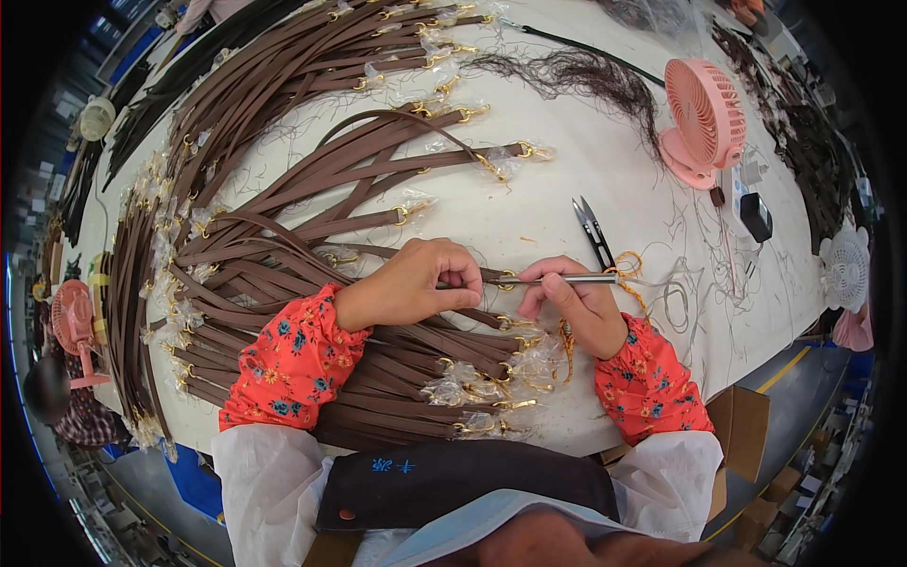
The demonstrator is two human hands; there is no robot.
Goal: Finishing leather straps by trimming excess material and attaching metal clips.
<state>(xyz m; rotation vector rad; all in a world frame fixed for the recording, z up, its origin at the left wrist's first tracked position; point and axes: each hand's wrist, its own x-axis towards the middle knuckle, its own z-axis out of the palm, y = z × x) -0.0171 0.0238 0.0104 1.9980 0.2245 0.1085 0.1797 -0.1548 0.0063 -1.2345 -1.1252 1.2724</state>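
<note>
My left hand [416,281] is closed, its fingertips pinching a brown strap [490,275] near its gold clasp [508,280]. In my right hand [578,304] is a slim silver metal tool [597,278], lying across the fingers under the thumb. Its shaft runs left along the strap toward my left fingers; what its tip touches there is hidden. An orange cord [630,266] hangs by the tool's right end. Just beyond my right hand lie black-handled thread snips [592,232], blades pointing away.
Many brown straps [302,184] with plastic-wrapped gold clasps cover the left and middle of the white table [529,208]. Dark loose threads [576,76] lie at the back. A pink fan [701,118] stands at the far right, near a small black-screened device [755,217].
</note>
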